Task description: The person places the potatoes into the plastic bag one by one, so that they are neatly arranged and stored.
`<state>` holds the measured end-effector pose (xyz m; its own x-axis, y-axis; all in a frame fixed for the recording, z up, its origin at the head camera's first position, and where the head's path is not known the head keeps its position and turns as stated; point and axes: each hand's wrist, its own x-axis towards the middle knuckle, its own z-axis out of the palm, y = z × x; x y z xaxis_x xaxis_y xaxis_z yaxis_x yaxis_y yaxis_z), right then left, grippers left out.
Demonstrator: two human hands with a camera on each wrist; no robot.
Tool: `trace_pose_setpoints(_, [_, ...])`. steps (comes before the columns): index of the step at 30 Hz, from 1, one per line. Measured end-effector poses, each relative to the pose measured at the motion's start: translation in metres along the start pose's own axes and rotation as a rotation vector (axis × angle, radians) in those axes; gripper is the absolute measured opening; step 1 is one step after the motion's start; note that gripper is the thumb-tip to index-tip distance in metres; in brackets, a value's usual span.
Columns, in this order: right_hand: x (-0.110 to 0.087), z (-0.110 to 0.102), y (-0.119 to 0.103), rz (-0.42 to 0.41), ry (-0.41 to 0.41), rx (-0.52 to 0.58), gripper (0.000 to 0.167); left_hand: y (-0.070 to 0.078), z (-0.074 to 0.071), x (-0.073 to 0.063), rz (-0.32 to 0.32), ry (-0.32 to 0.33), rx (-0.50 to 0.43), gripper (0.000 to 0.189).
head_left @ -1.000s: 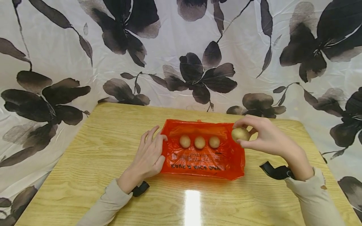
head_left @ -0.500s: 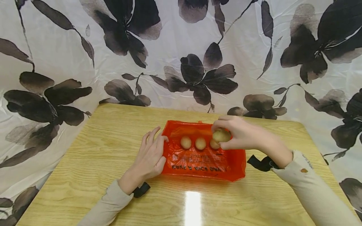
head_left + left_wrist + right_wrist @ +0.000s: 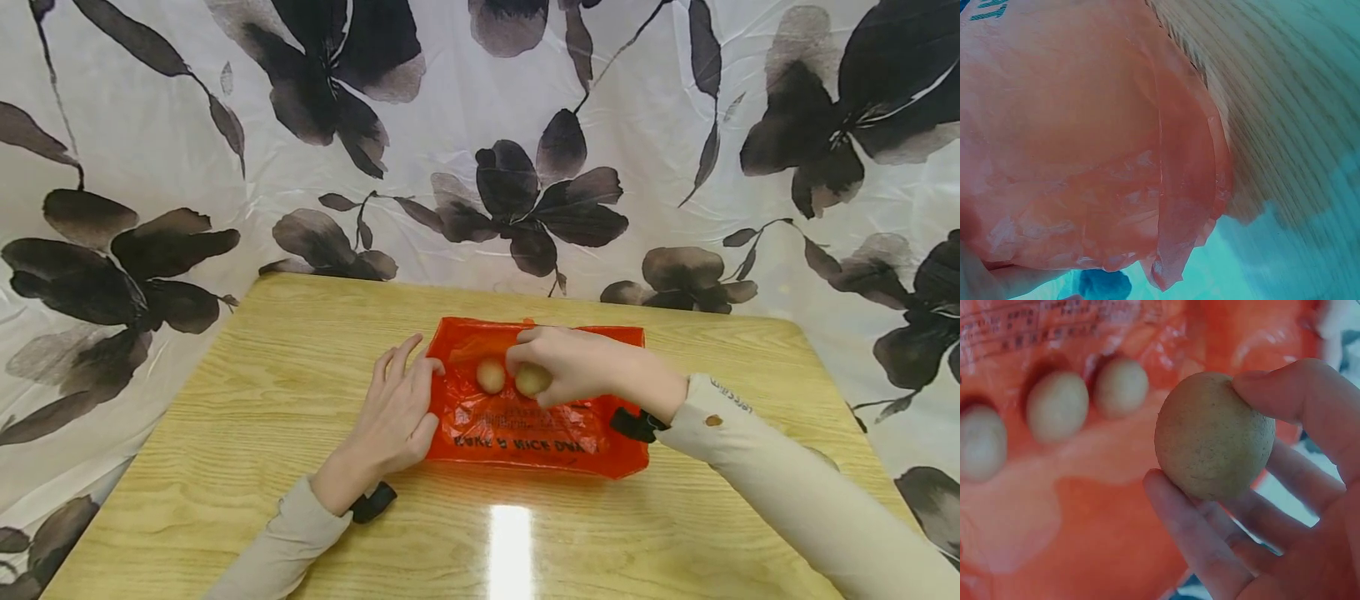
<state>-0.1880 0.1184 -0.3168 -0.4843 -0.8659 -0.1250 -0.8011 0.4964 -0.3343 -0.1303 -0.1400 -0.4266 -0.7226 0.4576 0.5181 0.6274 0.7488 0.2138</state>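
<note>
My right hand (image 3: pixel 573 362) holds a round, speckled, yellow-brown potato (image 3: pixel 1213 436) between thumb and fingertips, above the inside of a red plastic bag (image 3: pixel 517 446). Three more potatoes lie in a row in the bag. The leftmost potato (image 3: pixel 491 376) shows in the head view, while the hand covers the others. All three appear in the right wrist view, including the middle potato (image 3: pixel 1058 406). At the bag's left edge my left hand (image 3: pixel 390 412) grips the plastic, its index finger bent over the rim. In the left wrist view, the bag (image 3: pixel 1085 125) hides most of that hand.
The bag lies spread on a pale wooden table (image 3: pixel 300 333). A small yellowish rounded thing (image 3: pixel 822 456) peeks out behind the right sleeve, mostly hidden. Floral-print white cloth (image 3: pixel 442 92) hangs behind and beside the table. Both wrists wear black straps.
My right hand has carried the potato leftward, from the bag's right edge to over its middle, near the potatoes lying there. My left hand has stayed on the left edge.
</note>
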Motion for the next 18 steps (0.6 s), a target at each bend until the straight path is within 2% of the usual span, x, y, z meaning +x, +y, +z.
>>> trace_pose_setpoints(7, [0.021, 0.017, 0.003, 0.004, -0.121, 0.007, 0.037, 0.000, -0.001, 0.000, -0.001, -0.001, 0.004, 0.040])
trace_pose_setpoints(18, [0.039, 0.050, 0.011, -0.010, -0.190, -0.016, 0.029, 0.000, 0.000, -0.001, -0.009, -0.020, 0.005, 0.040])
